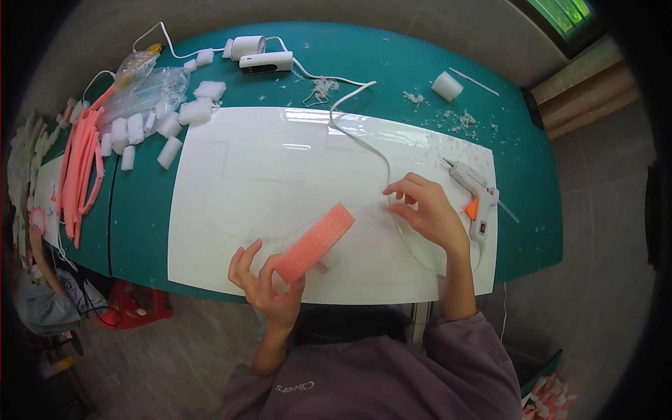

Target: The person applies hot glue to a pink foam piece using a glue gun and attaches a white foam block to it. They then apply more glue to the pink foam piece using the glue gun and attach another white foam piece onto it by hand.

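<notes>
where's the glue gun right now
In the head view, the glue gun lies toward the right end of the white board, just right of the person's right hand.

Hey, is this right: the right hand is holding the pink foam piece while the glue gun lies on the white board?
Not quite: the head view shows the left hand holding the pink foam piece, not the right hand. The glue gun does lie on the white board.

A craft workshop — green worktable (528, 224), glue gun (476, 187), white foam chunks (169, 152), pink foam strips (78, 171).
</notes>
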Available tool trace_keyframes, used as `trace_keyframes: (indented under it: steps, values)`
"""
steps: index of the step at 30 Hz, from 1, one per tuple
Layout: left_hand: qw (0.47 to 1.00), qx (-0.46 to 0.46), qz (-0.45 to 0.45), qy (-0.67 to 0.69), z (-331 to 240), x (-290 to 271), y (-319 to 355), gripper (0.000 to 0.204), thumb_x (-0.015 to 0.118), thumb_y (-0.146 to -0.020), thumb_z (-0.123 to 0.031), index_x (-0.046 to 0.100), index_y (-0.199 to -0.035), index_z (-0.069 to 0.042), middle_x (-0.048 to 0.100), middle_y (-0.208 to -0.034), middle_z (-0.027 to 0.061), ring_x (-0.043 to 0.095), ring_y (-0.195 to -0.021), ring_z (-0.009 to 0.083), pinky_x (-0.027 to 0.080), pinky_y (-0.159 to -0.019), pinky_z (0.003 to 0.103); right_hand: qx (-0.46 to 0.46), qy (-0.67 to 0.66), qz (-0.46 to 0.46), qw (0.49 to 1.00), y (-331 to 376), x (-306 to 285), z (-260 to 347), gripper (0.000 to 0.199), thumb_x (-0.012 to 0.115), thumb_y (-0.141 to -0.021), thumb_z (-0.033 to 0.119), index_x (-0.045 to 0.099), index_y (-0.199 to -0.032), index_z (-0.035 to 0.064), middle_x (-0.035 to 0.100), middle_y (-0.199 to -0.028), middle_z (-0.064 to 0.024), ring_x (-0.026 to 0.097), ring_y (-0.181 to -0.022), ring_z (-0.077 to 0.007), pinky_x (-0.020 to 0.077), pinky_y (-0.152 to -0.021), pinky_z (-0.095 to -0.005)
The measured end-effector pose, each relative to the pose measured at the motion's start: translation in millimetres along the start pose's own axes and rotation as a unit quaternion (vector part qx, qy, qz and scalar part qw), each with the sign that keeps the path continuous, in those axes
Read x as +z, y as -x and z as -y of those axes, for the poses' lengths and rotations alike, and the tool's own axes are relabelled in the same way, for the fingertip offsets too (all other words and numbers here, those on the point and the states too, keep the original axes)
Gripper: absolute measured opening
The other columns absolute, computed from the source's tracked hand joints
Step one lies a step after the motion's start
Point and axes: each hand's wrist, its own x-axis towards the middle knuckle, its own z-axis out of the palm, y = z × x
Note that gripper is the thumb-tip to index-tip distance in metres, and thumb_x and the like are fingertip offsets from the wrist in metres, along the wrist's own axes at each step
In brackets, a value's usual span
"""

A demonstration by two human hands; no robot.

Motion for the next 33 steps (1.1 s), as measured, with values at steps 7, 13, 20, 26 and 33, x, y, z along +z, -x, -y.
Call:
trace_keyframes:
  steps: [7,13,20,26,33]
  values:
    - [1.000,-0.002,-0.007,-0.003,-2.5,1.1,-2.3,0.028,0.071,-0.066,-0.024,0.060,-0.082,-0.004,0.051,-0.110,0.0159,0.036,-0.110,0.0372,0.036,-0.085,0.046,0.003,0.052,0.047,0.998,0.3,13.3,-13.0,0.012,0.064,-0.067,0.000,0.055,-0.076,0.0010,0.048,-0.070,-0.0110,0.053,-0.071,-0.0258,0.0424,-0.064,-0.0343]
    - [1.000,0.006,0.009,-0.010,0.7,-0.6,1.1,0.038,0.067,-0.074,-0.033,0.057,-0.090,0.000,0.048,-0.117,0.0158,0.035,-0.114,0.0365,0.034,-0.088,0.047,-0.058,0.084,-0.002,0.995,-0.5,12.7,-21.8,0.009,0.062,-0.069,-0.003,0.055,-0.074,-0.0005,0.051,-0.071,-0.0100,0.052,-0.063,-0.0212,0.0412,-0.056,-0.0312]
    - [1.000,0.010,0.007,-0.012,0.5,-1.0,0.4,0.037,0.067,-0.074,-0.032,0.057,-0.089,0.000,0.048,-0.117,0.0157,0.036,-0.114,0.0363,0.034,-0.087,0.047,0.016,0.017,-0.115,0.993,0.0,12.9,-16.3,0.010,0.060,-0.070,-0.003,0.057,-0.080,-0.0034,0.059,-0.070,-0.0130,0.058,-0.061,-0.0229,0.0462,-0.059,-0.0284]
    - [1.000,0.011,0.004,-0.012,0.4,-0.8,0.4,0.037,0.067,-0.073,-0.031,0.057,-0.090,0.000,0.048,-0.117,0.0160,0.036,-0.113,0.0360,0.034,-0.087,0.047,0.049,0.035,-0.072,0.996,0.9,16.9,-9.3,0.020,0.062,-0.071,-0.001,0.060,-0.090,-0.0023,0.061,-0.069,-0.0112,0.058,-0.060,-0.0180,0.0472,-0.060,-0.0258]
    - [1.000,0.008,0.008,-0.011,1.1,0.5,0.7,0.036,0.066,-0.074,-0.031,0.056,-0.089,0.000,0.048,-0.117,0.0163,0.035,-0.114,0.0363,0.034,-0.088,0.047,0.101,0.035,-0.092,0.990,1.1,21.7,-7.7,0.027,0.064,-0.070,0.001,0.061,-0.097,-0.0025,0.061,-0.069,-0.0124,0.058,-0.059,-0.0188,0.0459,-0.058,-0.0265]
